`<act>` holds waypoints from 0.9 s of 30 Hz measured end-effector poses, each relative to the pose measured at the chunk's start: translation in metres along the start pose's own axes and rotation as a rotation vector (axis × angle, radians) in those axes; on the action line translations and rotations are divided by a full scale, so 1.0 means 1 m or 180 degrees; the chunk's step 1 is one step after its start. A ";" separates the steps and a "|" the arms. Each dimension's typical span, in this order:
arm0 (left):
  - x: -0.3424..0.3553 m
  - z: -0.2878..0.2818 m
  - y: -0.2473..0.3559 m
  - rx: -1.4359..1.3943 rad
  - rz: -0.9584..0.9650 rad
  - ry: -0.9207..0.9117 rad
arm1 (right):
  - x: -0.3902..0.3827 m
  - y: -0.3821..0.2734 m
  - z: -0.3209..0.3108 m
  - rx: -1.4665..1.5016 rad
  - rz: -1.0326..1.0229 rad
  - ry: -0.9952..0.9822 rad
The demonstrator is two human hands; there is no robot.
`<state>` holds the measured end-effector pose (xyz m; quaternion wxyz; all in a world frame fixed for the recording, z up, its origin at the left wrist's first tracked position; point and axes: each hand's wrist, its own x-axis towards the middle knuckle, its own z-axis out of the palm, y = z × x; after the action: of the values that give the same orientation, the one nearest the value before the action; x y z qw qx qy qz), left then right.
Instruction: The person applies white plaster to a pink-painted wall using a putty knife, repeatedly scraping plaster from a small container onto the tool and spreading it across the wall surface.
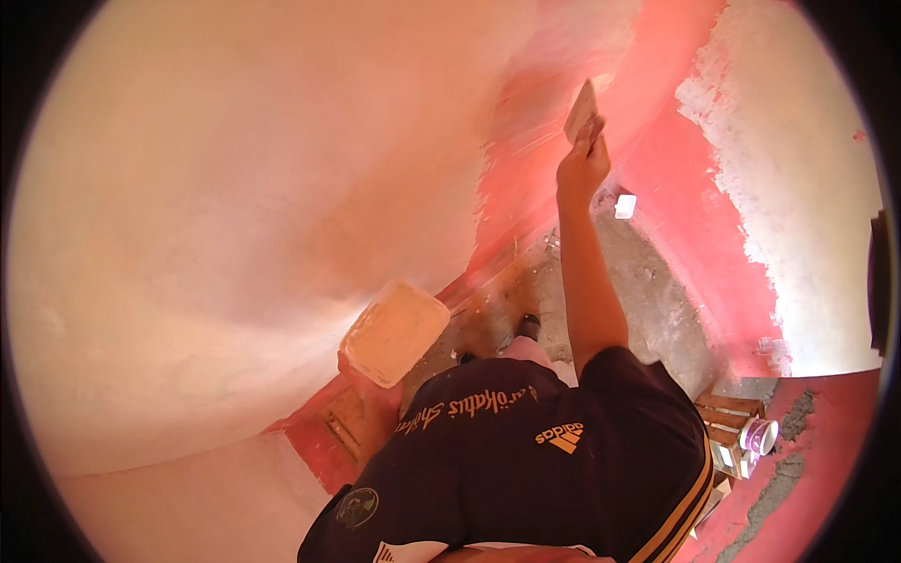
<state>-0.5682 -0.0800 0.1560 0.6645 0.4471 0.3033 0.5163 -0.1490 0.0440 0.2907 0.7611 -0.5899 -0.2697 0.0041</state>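
My right arm reaches up and forward. The fingers of my right hand [584, 167] are closed round a flat, pale putty knife [582, 108], its blade raised at the red-painted wall [530, 141]. Whether the blade touches the wall I cannot tell. Low on the left, my left hand [364, 381] holds a pale rectangular tray [396, 333] with rounded corners, close to the wall. Most of that hand's fingers are hidden beneath the tray. A smooth cream-coloured coat [282, 159] covers the wall left of the red area.
To the right, another wall has a ragged pale coat [798, 169] over red. A small white rectangular object [625, 206] lies on the grey floor [648, 281] near the corner. Behind me at right are a wooden crate [727, 413] and a white-and-purple tub [758, 436].
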 end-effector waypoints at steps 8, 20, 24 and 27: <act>0.000 0.039 0.019 0.1350 0.0977 0.0032 | -0.153 -0.001 0.024 -0.0229 -0.0997 -0.1285; 0.007 0.084 0.051 0.2578 0.0780 -0.0075 | 0.197 0.157 -0.051 0.0928 0.0345 0.0670; 0.003 0.046 0.018 0.2354 0.0784 0.0544 | 0.061 0.141 0.013 -0.0965 -0.0724 -0.0257; 0.003 0.033 0.007 0.2576 0.0356 0.0347 | -0.077 0.130 0.000 -0.0838 -0.0314 -0.0948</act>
<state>-0.5416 -0.0860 0.1766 0.3889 0.6602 0.4919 0.4135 -0.1745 0.0581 0.1426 0.6284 -0.6632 -0.4061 0.0187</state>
